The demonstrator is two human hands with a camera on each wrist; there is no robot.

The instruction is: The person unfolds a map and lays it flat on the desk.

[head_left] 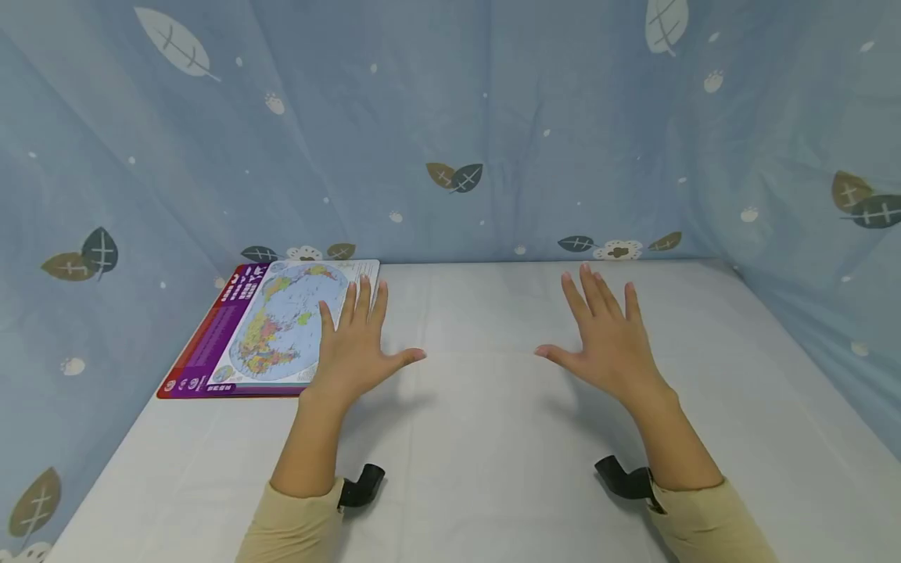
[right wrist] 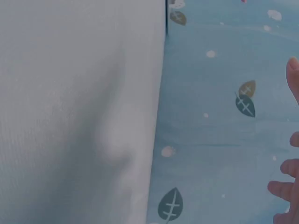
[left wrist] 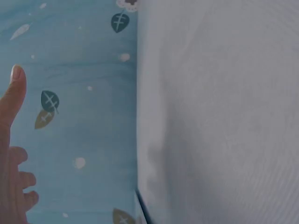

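Observation:
My left hand is held up over the table with its fingers spread and straight, and nothing is in it. Behind it, at the back left, lies a flat board printed with a world map, with a purple and red band along its left side. The hand covers part of the map's right edge. To the right, my right hand is likewise raised with spread fingers, holding nothing. In the left wrist view the left thumb points up; the right wrist view catches the right fingers at its edge.
A white cloth covers the table, and shadows of both hands fall on it. Blue curtain fabric with leaf prints hangs along the back and sides. Short black curved pieces stick out at both cuffs.

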